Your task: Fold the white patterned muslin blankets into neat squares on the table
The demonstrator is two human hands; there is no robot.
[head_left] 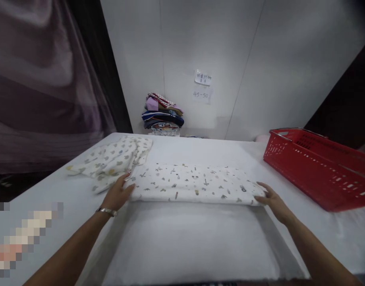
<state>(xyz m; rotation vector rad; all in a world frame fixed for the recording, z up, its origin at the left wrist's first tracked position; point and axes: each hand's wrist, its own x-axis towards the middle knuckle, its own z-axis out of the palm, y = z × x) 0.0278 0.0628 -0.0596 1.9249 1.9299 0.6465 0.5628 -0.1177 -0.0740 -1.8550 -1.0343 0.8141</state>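
Note:
A white cloth (191, 182) printed with small plants and shapes lies folded into a long, wide strip across the middle of the table. At its left end my left hand (119, 194) grips the edge, thumb on the near side, with a bracelet at the wrist. Opposite, my right hand (274, 201) has the right end pinched between thumb and fingers. Beyond my left hand lies a second white cloth (119, 155) with grey and yellow motifs, loosely crumpled and touching or nearly touching the folded one.
A red perforated plastic basket (313, 171) with metal handles stands on the right of the white table (194, 242). Behind the far edge rises a stack of folded fabrics (163, 113) against the wall. Two paper notes (203, 78) hang there. A purplish curtain (36, 79) borders the left.

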